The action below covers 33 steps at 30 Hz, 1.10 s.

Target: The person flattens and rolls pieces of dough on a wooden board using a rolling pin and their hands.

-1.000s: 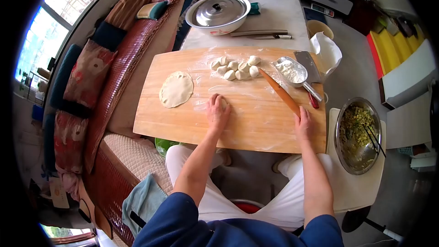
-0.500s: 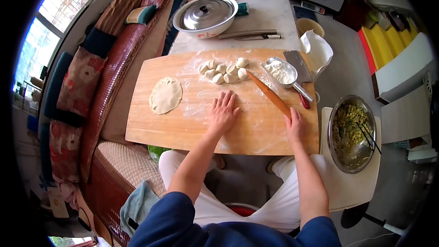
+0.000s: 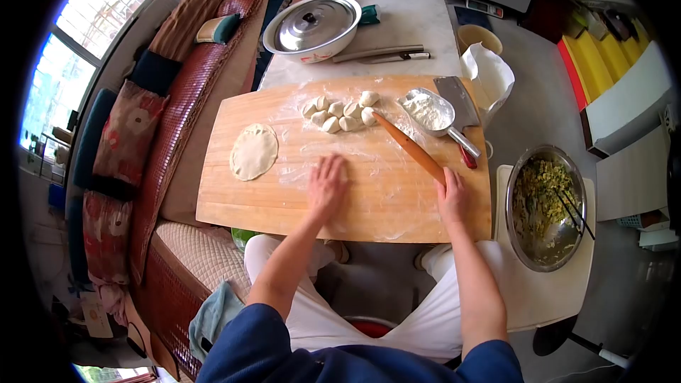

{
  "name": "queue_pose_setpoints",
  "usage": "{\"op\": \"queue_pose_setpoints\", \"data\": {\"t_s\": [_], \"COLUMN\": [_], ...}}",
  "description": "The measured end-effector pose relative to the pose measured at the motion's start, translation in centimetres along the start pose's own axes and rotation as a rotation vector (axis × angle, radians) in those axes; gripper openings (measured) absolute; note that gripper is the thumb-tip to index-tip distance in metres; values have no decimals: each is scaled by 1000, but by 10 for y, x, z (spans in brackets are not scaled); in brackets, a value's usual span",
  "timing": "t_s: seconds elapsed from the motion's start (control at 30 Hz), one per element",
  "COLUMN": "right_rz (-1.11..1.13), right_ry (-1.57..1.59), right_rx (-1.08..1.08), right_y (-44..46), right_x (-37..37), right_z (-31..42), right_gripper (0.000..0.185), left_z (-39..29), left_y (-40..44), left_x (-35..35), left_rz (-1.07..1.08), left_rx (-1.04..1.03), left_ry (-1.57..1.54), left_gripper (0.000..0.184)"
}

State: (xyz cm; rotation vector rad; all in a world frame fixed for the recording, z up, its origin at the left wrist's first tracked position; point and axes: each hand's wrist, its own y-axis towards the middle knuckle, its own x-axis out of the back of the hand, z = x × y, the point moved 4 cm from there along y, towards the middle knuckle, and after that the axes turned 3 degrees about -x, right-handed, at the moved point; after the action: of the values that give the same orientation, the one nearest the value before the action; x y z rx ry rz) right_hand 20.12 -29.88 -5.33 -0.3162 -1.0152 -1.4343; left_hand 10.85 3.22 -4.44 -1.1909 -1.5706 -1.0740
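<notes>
My left hand (image 3: pixel 329 183) lies palm down on the floured wooden board (image 3: pixel 234 202), fingers stretched out and a little blurred. My right hand (image 3: pixel 452 195) is closed round the near end of a tapered wooden rolling pin (image 3: pixel 410 147), which slants away to the left. Close to the pin's far tip sit several small dough pieces (image 3: pixel 350 123) in a cluster. A flat round of dough (image 3: pixel 254 152) rests on the board's left side. At the right back are a metal scoop of flour (image 3: pixel 430 111) and a cleaver (image 3: pixel 456 99), its red handle partly under the scoop's handle.
Beyond the board, a lidded white basin (image 3: pixel 312 28) stands on the marble table (image 3: pixel 418 7) beside long thin utensils (image 3: pixel 379 52). To my right, a steel bowl (image 3: pixel 546 206) of chopped filling with chopsticks (image 3: pixel 573 214) rests on a pale surface. A quilted seat (image 3: pixel 198 255) is at left.
My left hand has slid a little left and nearer to me across the board. The right hand keeps its hold on the rolling pin. The view has shifted slightly.
</notes>
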Motion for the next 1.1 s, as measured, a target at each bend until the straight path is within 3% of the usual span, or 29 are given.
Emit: {"op": "queue_pose_setpoints", "data": {"t_s": [0.13, 0.23, 0.33, 0.5, 0.6, 0.67, 0.77, 0.8, 0.87, 1.03, 1.1], "right_rz": [-3, -16, -21, 4, 106, 184, 321, 435, 450, 248, 295], "right_ry": [-5, 13, 44, 35, 89, 100, 57, 11, -154, -226, -222], "right_rx": [-14, -14, -21, -10, 1, 12, 209, 192, 203, 293, 230], "right_y": [-1, -1, -1, 0, 3, -3, -18, -20, -13, 22, 20], "right_x": [-1, 1, 0, 0, 10, 16, 29, 29, 31, -2, -8], "right_z": [-1, 1, 1, 1, -5, -2, 17, 24, 46, 42, 30], "right_gripper": [39, 38, 39, 42, 41, 40, 41, 43, 44, 43, 40], "left_z": [64, 44, -20, -130, -112, -74, -52, -51, -49, -37, -38], "left_y": [22, 49, 39, -17, -21, -26, -49, -53, -61, 5, 20], "left_x": [7, -5, -24, -24, -33, -1, 45, 38, 19, 11, 10], "left_rz": [-165, -109, -74, 46, 12, -161, -215, -123, 69, -18, -24], "left_rx": [346, 367, 274, -151, -219, -108, -74, -102, -163, -135, -172], "left_ry": [102, 61, 29, -124, -192, -362, -159, -138, -96, -66, -48], "left_gripper": [62, 63, 70, 74, 73, 74, 74, 75, 78, 82, 84]}}
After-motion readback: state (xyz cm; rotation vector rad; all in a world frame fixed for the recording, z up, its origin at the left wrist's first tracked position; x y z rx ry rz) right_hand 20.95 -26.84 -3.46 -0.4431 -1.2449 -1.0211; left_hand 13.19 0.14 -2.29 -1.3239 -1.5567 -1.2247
